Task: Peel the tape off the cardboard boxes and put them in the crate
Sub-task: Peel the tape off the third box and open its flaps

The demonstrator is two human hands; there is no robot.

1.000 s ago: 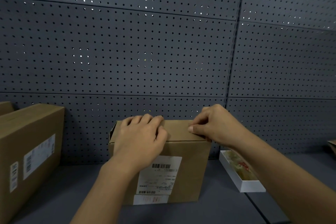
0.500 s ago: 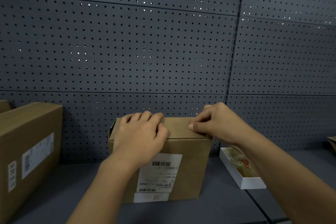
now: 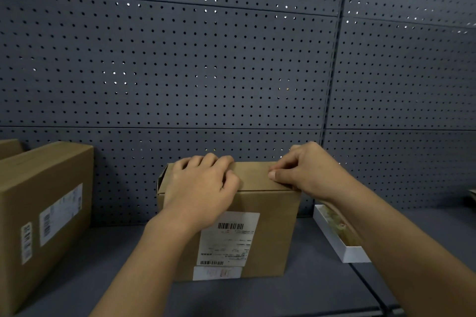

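Only 1 view: head-worn, wide-angle, facing forward and slightly down, close over a cardboard box (image 3: 270, 226) on a grey shelf (image 3: 322, 293), square-on to a pegboard wall (image 3: 180, 72); edges probably lens-bowed.

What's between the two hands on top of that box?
In the head view, only a bare stretch of the cardboard box top lies between the left hand and the right hand.
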